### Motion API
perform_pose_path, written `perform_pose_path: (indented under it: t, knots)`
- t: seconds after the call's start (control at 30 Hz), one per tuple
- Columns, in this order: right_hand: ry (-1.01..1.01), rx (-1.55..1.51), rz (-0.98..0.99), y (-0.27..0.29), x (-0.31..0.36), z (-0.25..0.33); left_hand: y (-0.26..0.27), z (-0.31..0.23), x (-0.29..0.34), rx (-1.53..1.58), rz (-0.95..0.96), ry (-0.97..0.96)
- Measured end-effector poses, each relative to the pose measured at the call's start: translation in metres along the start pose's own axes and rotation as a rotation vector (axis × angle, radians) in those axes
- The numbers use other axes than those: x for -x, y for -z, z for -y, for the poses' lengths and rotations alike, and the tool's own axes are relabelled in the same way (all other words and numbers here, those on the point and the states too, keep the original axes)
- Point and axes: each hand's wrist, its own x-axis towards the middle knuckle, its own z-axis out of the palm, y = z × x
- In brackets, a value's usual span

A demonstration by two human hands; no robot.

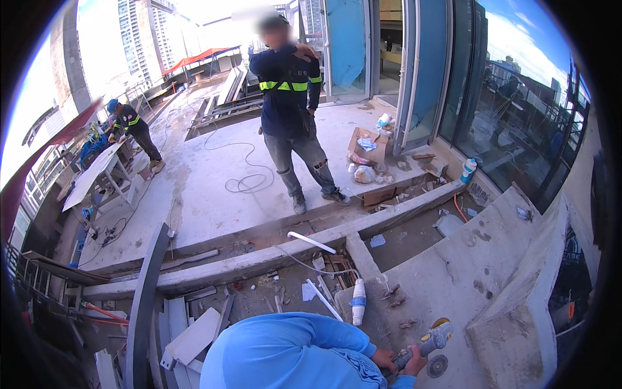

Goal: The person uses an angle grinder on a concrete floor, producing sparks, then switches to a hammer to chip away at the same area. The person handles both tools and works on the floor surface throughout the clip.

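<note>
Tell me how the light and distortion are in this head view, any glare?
Head view: hard daylight, sky and towers blown out at upper left; glass wall mirrors sky and site; fisheye bends the curb and blackens the corners; standing person's face is blurred; the grinder in the hands stays sharp.

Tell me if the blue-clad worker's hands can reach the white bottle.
Probably yes: the white bottle stands close by on bare concrete with nothing between, though both hands are busy gripping the angle grinder.
</note>
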Motion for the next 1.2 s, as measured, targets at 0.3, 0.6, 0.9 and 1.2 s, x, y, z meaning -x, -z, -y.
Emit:
perform_pose_path:
  t: [0.3, 0.6, 0.9, 1.2]
  knots:
    - [0.020, 0.079, 0.041, -0.020, 0.009, 0.011, 0.009, 0.032, -0.014, 0.004, -0.039, -0.092]
    - [0.017, 0.117, -0.008, -0.035, 0.015, 0.010, 0.021, 0.027, -0.002, -0.002, -0.012, -0.113]
    - [-0.035, 0.057, -0.037, -0.042, 0.030, 0.016, 0.030, 0.040, -0.009, -0.068, 0.023, -0.140]
    - [0.005, 0.017, -0.100, -0.047, 0.045, 0.023, 0.028, 0.033, -0.002, -0.090, 0.084, -0.110]
